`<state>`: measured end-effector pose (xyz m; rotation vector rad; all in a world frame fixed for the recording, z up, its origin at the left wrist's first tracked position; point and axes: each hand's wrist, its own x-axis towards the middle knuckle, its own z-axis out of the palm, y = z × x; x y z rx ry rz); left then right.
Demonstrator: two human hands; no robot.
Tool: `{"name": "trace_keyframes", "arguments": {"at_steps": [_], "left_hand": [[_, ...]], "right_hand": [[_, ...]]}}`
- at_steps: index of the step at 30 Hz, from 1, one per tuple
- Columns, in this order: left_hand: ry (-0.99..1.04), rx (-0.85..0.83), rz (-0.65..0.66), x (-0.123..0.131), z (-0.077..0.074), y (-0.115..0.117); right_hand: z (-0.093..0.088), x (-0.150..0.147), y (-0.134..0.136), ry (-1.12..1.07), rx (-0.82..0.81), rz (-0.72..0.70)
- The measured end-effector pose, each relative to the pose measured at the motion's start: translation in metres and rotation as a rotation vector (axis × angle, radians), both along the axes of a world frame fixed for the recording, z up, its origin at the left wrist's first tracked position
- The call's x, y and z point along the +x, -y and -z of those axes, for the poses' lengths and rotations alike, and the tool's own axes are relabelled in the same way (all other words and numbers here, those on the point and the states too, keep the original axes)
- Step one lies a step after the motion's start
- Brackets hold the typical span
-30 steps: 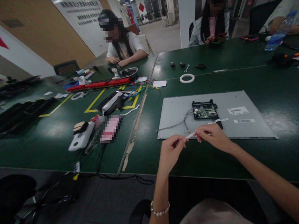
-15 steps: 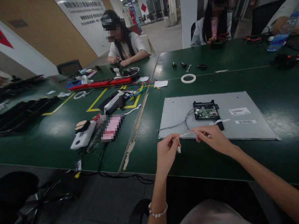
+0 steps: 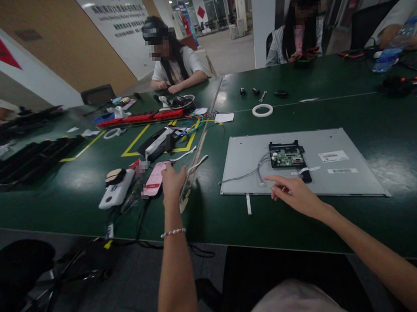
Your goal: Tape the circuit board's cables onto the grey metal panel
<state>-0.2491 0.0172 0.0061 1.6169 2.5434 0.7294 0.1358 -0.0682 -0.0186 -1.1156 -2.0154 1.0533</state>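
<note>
A long green worktop (image 3: 333, 110) carries everything, and the largest thing on it is a flat grey panel (image 3: 335, 143) lying near the front edge, its long axis running left to right along that edge. A small circuit board (image 3: 286, 155) sits on the panel near its middle, with thin grey wires (image 3: 252, 172) trailing from it toward the panel's left front corner. The right hand (image 3: 295, 195) rests at the panel's front edge, loosely spread, its first finger stretched out flat and pointing left toward the wire ends; it pinches nothing. Just in front of the panel's front edge, left of that hand, a short white strip (image 3: 248, 204) lies on the green surface, its long axis running from the front edge toward the back. The left hand (image 3: 172, 181) is well apart to the left, at the seam between two worktop sections, fingers curled around the near end of a thin white cable (image 3: 195, 166), which slants up and to the right. A pink phone (image 3: 155, 177) lies just beside that hand, on its left.
</note>
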Motion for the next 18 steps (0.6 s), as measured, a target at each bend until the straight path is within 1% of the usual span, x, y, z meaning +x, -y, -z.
{"name": "trace_keyframes", "arguments": {"at_steps": [2,3,5,7,8,10,11,12,14,16,18], "left_hand": [[-0.108,0.113,-0.01,0.006,0.0,0.007],[-0.145,0.155,0.006,0.013,-0.002,0.013],[-0.171,0.186,0.104,0.036,-0.008,0.03],[-0.134,0.109,0.26,0.068,-0.012,0.054],[-0.121,0.037,0.325,0.087,-0.013,0.067],[-0.172,-0.178,0.452,0.125,-0.011,0.096],[-0.218,-0.271,0.482,0.143,-0.009,0.109],[-0.264,-0.331,0.507,0.159,-0.006,0.12],[-0.341,-0.387,0.499,0.181,0.0,0.136],[-0.395,-0.428,0.482,0.193,0.003,0.142],[-0.437,-0.464,0.481,0.196,0.003,0.142]], "right_hand": [[0.0,0.0,0.0,0.01,0.011,0.002],[0.0,0.0,0.0,0.012,0.014,0.004],[0.0,0.0,0.0,0.017,0.017,0.008],[0.0,0.0,0.0,0.024,0.011,0.009],[0.001,0.0,0.0,0.029,0.008,0.011],[0.003,0.001,-0.001,0.041,0.007,0.013],[0.004,0.001,-0.001,0.047,0.01,0.014],[0.005,0.001,-0.002,0.052,0.013,0.017],[0.006,0.001,-0.002,0.058,0.022,0.018],[0.006,0.001,-0.002,0.06,0.027,0.02],[0.005,0.001,-0.002,0.064,0.031,0.023]]}}
